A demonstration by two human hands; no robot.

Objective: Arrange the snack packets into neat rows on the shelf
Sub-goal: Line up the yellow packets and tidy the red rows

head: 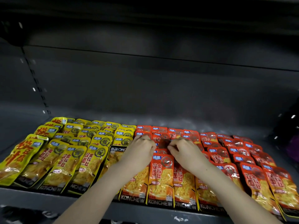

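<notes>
Yellow snack packets [68,152] fill the left half of the dark grey shelf [90,202] in overlapping rows. Red-orange snack packets [239,157] fill the right half the same way. Both hands reach into the middle rows of the red section. My left hand [142,148] has its fingers curled round the left edge of a red packet [161,139]. My right hand [186,149] pinches the same packet's right edge with curled fingers. One yellow packet [118,150] next to my left wrist lies turned round, its black end facing away from me.
The shelf's dark back wall [161,88] rises behind the packets, with bare shelf floor at the back right [226,126]. A slotted upright [40,94] runs up the left side. A purple object [293,146] shows at the far right edge.
</notes>
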